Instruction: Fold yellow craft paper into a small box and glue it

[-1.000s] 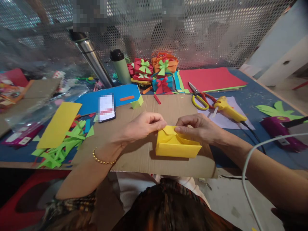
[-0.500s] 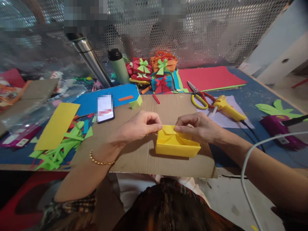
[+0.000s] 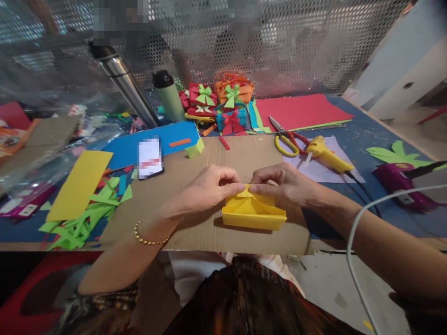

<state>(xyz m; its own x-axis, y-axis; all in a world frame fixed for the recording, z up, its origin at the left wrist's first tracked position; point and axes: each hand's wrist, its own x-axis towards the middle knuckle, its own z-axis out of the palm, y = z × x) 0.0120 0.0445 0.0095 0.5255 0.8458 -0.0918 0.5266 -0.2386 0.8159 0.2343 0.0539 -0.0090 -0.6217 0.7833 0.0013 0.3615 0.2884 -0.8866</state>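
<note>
A yellow folded paper box (image 3: 254, 219) rests on the brown cardboard sheet (image 3: 195, 232) in front of me. Its near wall stands up, and folded paper shows inside. My left hand (image 3: 216, 188) pinches the box's far edge between thumb and fingers. Close beside it, my right hand (image 3: 279, 184) pinches the same far edge, the two thumbs almost touching. Part of that far edge is hidden behind the fingers.
Right of the cardboard lie scissors (image 3: 286, 139) and a yellow glue gun (image 3: 330, 156). A phone (image 3: 150, 158), green paper scraps (image 3: 82, 221) and a yellow sheet (image 3: 80, 186) are on the left. Behind stand a green bottle (image 3: 169, 97), a steel flask (image 3: 125, 83) and decorated paper boxes (image 3: 230, 118).
Both hands have drawn closer together along the box's far edge, the left one sliding rightward. The whole view has shifted slightly.
</note>
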